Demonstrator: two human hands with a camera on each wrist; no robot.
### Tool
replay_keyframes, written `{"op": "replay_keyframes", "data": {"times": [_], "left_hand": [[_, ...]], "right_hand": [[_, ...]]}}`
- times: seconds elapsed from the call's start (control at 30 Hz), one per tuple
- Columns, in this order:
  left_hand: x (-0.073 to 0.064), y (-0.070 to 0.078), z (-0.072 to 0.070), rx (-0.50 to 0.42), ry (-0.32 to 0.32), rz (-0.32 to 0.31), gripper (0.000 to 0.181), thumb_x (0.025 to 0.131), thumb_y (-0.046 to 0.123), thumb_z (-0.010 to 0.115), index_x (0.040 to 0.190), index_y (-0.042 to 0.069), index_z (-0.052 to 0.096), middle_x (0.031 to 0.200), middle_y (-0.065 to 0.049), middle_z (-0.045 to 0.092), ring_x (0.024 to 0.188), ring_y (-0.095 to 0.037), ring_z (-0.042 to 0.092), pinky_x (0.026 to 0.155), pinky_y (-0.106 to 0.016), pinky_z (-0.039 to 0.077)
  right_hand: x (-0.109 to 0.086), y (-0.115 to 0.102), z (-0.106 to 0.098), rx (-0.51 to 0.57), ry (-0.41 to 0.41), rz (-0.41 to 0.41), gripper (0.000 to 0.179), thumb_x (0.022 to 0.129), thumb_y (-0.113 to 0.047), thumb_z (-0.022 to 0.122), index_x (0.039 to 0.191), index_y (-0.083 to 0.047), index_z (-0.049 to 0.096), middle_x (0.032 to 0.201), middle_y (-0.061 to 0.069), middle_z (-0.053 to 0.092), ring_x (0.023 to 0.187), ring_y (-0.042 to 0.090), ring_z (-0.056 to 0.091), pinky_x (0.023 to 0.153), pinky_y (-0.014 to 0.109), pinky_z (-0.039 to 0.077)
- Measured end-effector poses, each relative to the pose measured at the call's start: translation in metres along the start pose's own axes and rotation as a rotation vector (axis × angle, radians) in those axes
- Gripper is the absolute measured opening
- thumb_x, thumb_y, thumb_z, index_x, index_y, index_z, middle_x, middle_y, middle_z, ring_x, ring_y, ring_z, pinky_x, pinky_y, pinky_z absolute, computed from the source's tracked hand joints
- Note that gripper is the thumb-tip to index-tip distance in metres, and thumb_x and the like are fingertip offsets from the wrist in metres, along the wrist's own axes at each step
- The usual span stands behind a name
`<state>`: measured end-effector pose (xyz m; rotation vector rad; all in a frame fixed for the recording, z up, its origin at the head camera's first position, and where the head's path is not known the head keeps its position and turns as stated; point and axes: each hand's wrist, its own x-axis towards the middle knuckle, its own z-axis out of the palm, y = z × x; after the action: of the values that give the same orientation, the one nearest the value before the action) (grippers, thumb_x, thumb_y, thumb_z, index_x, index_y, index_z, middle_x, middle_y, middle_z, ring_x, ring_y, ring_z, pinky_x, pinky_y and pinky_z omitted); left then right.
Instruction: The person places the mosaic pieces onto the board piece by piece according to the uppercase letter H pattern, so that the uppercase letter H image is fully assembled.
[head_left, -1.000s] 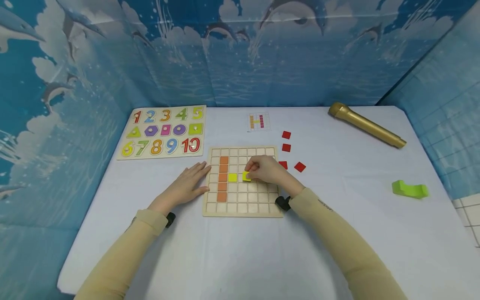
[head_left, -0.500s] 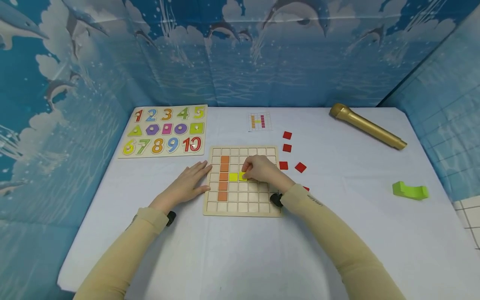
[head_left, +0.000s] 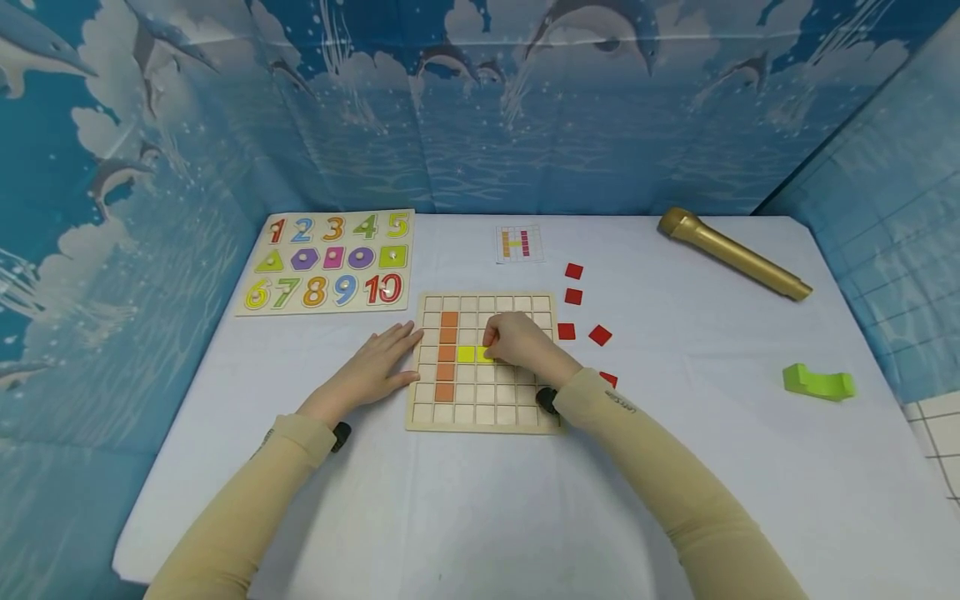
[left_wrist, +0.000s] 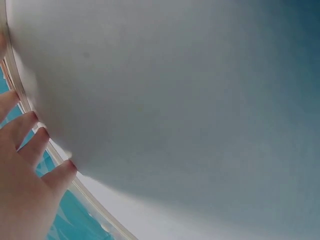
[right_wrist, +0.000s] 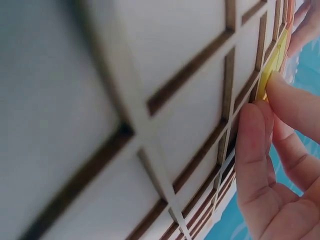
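Observation:
A wooden grid board (head_left: 484, 423) lies on the table, holding a column of several orange tiles (head_left: 446, 353) and a yellow tile (head_left: 466, 355) beside it. A second yellow tile (head_left: 483, 354) sits in the cell to the right, and my right hand (head_left: 527, 340) pinches at it from above. In the right wrist view the thumb (right_wrist: 285, 97) touches the yellow tile (right_wrist: 272, 62), with the other fingertips close to the board. My left hand (head_left: 369, 371) rests with spread fingers against the board's left edge. The left wrist view shows those fingers (left_wrist: 32, 147) along the edge.
Several red tiles (head_left: 573, 297) lie right of the board. Behind it is a small pattern card (head_left: 518, 243). A number puzzle (head_left: 324, 262) lies back left, a gold microphone (head_left: 735, 254) back right, and a green curved block (head_left: 818, 382) far right. Dolphin-print cloth (head_left: 480, 125) walls the table.
My right hand has moved slightly left with the second yellow tile, which now sits beside the first one. The left hand keeps its place at the board's edge.

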<state>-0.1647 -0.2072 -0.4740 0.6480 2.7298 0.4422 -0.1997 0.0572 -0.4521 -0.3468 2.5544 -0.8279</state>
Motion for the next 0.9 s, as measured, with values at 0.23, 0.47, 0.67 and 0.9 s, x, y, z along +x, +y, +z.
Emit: {"op": "replay_keyframes", "data": {"times": [0.23, 0.47, 0.67, 0.9], "left_hand": [[0.0, -0.002, 0.0, 0.004, 0.008, 0.008, 0.075, 0.096, 0.037, 0.063, 0.157, 0.012, 0.027, 0.164, -0.014, 0.021, 0.152, -0.034, 0.017, 0.123, -0.056, 0.015], [0.0, -0.002, -0.001, 0.006, 0.011, 0.012, 0.074, 0.096, 0.037, 0.063, 0.156, 0.012, 0.028, 0.164, -0.014, 0.022, 0.152, -0.034, 0.018, 0.123, -0.057, 0.015], [0.001, -0.001, -0.002, 0.008, 0.008, 0.012, 0.074, 0.096, 0.037, 0.063, 0.156, 0.012, 0.028, 0.164, -0.014, 0.022, 0.152, -0.034, 0.018, 0.123, -0.057, 0.015], [0.001, -0.002, -0.001, 0.01, 0.005, 0.017, 0.074, 0.096, 0.037, 0.062, 0.156, 0.011, 0.027, 0.164, -0.015, 0.021, 0.152, -0.034, 0.018, 0.123, -0.057, 0.015]], "right_hand": [[-0.006, 0.002, -0.004, 0.04, 0.006, -0.034, 0.008, 0.086, -0.01, 0.074, 0.091, -0.007, 0.068, 0.083, 0.004, 0.064, 0.075, 0.017, 0.054, 0.066, 0.023, 0.044], [-0.023, 0.017, -0.023, 0.102, 0.035, -0.028, 0.014, 0.09, -0.017, 0.07, 0.101, -0.01, 0.068, 0.092, 0.005, 0.065, 0.084, 0.019, 0.057, 0.072, 0.026, 0.048], [-0.042, 0.049, -0.048, 0.145, 0.101, 0.036, 0.02, 0.092, -0.02, 0.068, 0.108, -0.009, 0.068, 0.1, 0.008, 0.066, 0.093, 0.022, 0.059, 0.082, 0.032, 0.05], [-0.062, 0.096, -0.071, 0.151, 0.156, 0.146, 0.026, 0.095, -0.024, 0.066, 0.114, -0.007, 0.065, 0.106, 0.013, 0.065, 0.092, 0.026, 0.062, 0.082, 0.032, 0.051]]}}
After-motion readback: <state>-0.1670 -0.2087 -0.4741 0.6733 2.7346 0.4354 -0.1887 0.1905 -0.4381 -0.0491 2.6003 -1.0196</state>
